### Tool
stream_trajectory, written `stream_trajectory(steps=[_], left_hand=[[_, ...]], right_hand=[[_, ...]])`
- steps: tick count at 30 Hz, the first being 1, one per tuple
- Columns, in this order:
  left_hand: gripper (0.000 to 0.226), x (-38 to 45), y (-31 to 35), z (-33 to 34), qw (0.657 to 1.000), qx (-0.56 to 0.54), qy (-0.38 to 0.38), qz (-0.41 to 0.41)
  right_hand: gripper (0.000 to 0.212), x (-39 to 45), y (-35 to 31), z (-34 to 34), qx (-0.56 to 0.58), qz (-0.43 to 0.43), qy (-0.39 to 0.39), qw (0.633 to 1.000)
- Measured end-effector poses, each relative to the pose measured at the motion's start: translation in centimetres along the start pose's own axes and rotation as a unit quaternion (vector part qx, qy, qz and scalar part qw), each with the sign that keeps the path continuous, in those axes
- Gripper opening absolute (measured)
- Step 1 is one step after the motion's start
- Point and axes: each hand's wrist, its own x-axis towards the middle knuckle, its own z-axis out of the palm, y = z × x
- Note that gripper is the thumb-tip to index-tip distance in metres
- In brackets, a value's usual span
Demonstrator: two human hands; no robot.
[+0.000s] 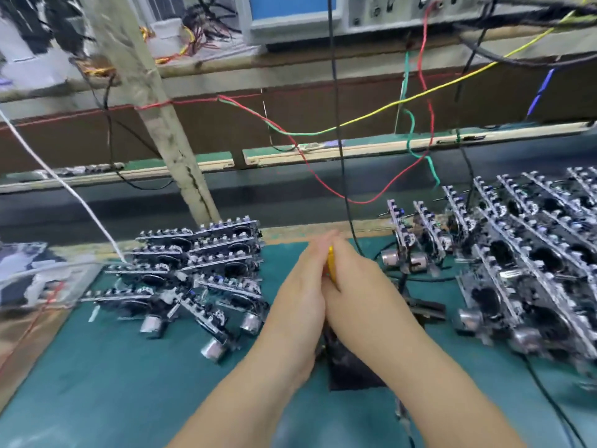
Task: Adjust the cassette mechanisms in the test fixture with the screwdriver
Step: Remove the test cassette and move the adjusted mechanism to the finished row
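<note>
Over a green mat, the left hand and right hand press together around a yellow screwdriver above a dark test fixture, with cassette mechanisms stacked at left and more at right, blurred.

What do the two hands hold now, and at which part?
A slim yellow tool, pressed between the left hand and right hand along its middle; its ends are hidden.
</note>
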Motion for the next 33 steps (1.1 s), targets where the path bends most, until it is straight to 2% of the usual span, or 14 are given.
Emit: stream_trajectory(steps=[1, 2, 6, 9, 11, 13, 16, 18, 21, 22, 24, 26, 33], left_hand=[[0.038, -1.1, 0.0, 0.7, 1.000, 0.000, -0.021, -0.015], [0.037, -1.5, 0.3, 1.3, 0.998, -0.032, 0.001, -0.051], [0.047, -2.6, -2.3, -1.0, 0.996, -0.069, -0.009, -0.062], [0.055, -3.4, -2.9, -1.9, 0.998, -0.033, -0.011, -0.061], [0.049, -4.2, -2.9, -2.5, 0.998, 0.048, -0.022, -0.018], [0.030, -4.6, -2.5, -3.5, 0.985, 0.157, -0.014, 0.072], [0.025, -5.1, -1.7, -7.0, 0.930, 0.311, 0.071, 0.182], [0.043, -5.4, -1.8, -10.2, 0.884, 0.396, 0.153, 0.196], [0.098, -5.1, -2.8, -13.8, 0.851, 0.493, 0.165, 0.068], [0.109, -4.9, -3.3, -14.5, 0.845, 0.509, 0.161, 0.035], [0.115, -4.3, -4.0, -15.4, 0.856, 0.489, 0.167, 0.017], [0.114, -3.7, -4.5, -16.2, 0.869, 0.461, 0.178, 0.032], [0.092, -2.9, -6.1, -16.4, 0.881, 0.402, 0.221, 0.114]], right_hand=[[0.016, -0.2, -0.2, 0.3, 0.000, 0.003, -0.003, 1.000], [0.017, -0.4, -0.4, 0.7, -0.008, 0.003, -0.007, 1.000], [0.011, -1.5, -0.9, 1.6, -0.034, 0.016, -0.032, 0.999], [0.019, -2.6, -0.8, 2.0, -0.068, 0.020, -0.046, 0.996], [0.023, -3.2, -0.6, 2.0, -0.107, 0.005, -0.039, 0.993], [0.020, -3.6, -0.2, 1.6, -0.118, -0.008, -0.020, 0.993], [0.010, -3.5, 0.1, 0.7, -0.066, -0.006, -0.009, 0.998], [0.018, -3.3, 0.1, 0.8, -0.066, -0.012, -0.012, 0.998], [0.039, -3.0, -0.1, 1.8, -0.056, 0.000, -0.015, 0.998], [0.043, -3.0, -0.2, 2.2, -0.041, 0.005, -0.015, 0.999], [0.043, -2.9, -0.1, 3.0, -0.020, 0.010, -0.024, 0.999], [0.037, -2.8, 0.1, 3.5, -0.002, 0.010, -0.052, 0.999], [0.026, -1.0, -1.8, 7.9, 0.029, -0.039, -0.077, 0.996]])
